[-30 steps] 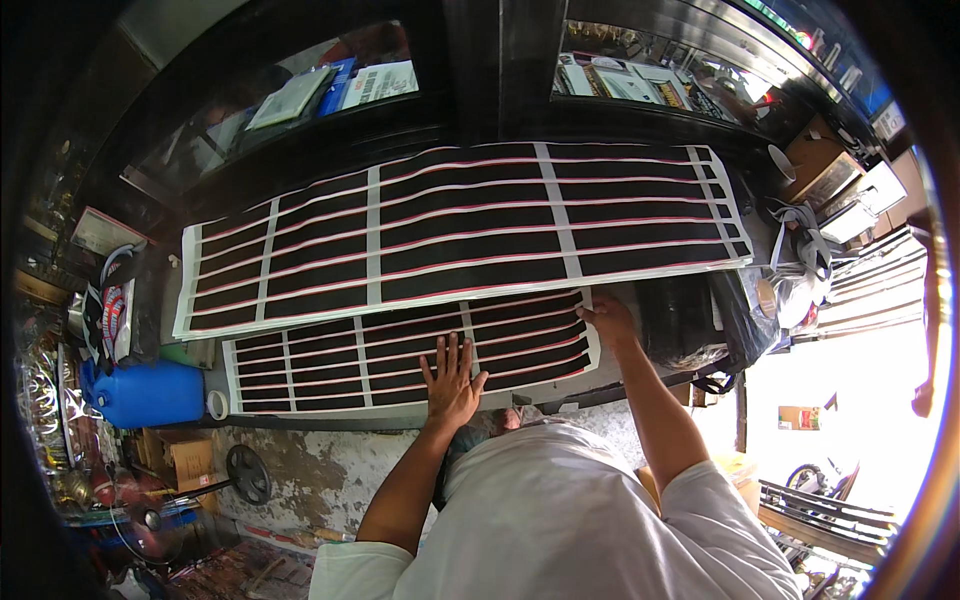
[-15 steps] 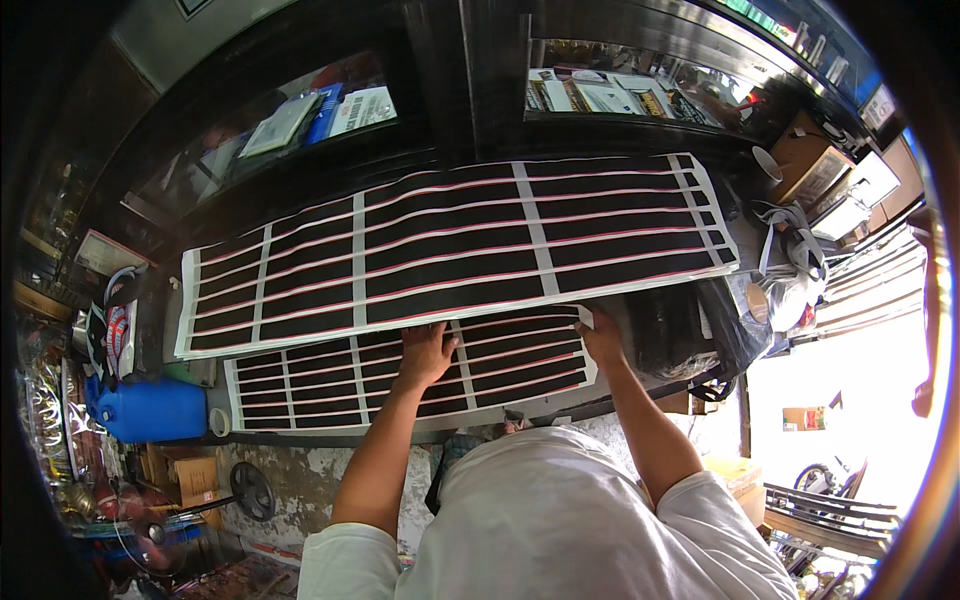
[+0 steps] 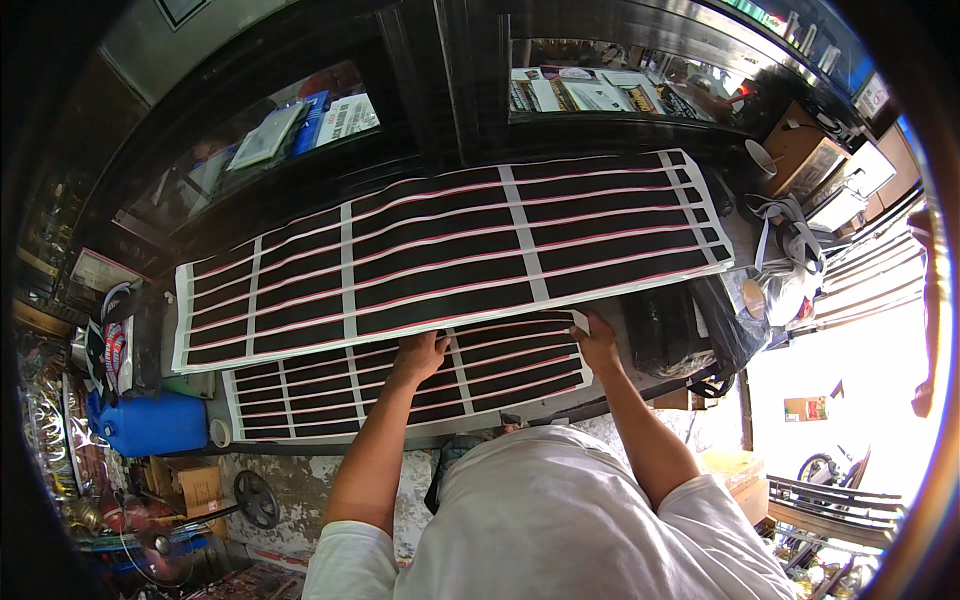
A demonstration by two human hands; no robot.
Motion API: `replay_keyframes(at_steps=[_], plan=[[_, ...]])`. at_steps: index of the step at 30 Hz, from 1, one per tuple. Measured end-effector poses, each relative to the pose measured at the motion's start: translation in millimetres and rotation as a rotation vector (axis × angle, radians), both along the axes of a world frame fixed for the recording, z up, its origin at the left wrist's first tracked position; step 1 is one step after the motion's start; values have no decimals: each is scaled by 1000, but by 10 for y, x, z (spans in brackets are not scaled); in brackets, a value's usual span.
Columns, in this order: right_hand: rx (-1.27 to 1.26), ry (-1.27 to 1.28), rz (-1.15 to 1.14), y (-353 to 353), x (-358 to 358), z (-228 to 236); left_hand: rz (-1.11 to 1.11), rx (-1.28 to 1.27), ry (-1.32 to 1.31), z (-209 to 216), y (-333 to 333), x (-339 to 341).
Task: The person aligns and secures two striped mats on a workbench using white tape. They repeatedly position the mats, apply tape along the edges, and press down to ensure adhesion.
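A long sheet (image 3: 410, 370) printed with black panels, split by pale and thin red lines, lies nearest me on the table. My right hand (image 3: 600, 346) pinches its far right corner between thumb and fingers. Toward the sheet's middle, my left hand (image 3: 421, 358) rests with its thumb apart from the fingers, its fingertips at the near edge of a larger stack. That stack of similar striped sheets (image 3: 430, 255) lies beyond and covers the far edge of the near sheet.
A blue jerrycan (image 3: 155, 427) stands left beside a tape roll (image 3: 220, 433). Black plastic-wrapped goods (image 3: 668, 335) sit right of the sheets. Behind rises a dark cabinet (image 3: 440, 90) with glass panes. A white cup (image 3: 760, 158) and a bag with straps (image 3: 795, 240) are far right.
The whole view has shifted slightly. My hands stay at almost the same places on the near sheet, and the right hand keeps its corner.
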State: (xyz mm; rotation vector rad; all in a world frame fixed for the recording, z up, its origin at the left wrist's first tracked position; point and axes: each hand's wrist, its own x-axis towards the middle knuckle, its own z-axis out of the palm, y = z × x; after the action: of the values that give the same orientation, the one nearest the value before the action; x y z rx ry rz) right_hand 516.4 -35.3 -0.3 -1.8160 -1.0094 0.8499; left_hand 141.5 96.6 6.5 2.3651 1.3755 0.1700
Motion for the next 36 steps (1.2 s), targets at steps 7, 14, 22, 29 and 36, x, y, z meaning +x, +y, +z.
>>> replay_keyframes(at_steps=[7, 14, 22, 29, 36], plan=[[14, 59, 3, -52, 57, -85, 5, 23, -66, -54, 76, 15], [28, 83, 42, -39, 37, 135, 66, -177, 70, 102, 73, 195], [-115, -207, -73, -12, 93, 7, 78, 251, -29, -74, -152, 235], [136, -692, 86, -331, -204, 100, 52, 266, 88, 233, -1054, 113], [180, -763, 303, -64, -252, 164, 251, 142, 1, 216, -1781, -387]])
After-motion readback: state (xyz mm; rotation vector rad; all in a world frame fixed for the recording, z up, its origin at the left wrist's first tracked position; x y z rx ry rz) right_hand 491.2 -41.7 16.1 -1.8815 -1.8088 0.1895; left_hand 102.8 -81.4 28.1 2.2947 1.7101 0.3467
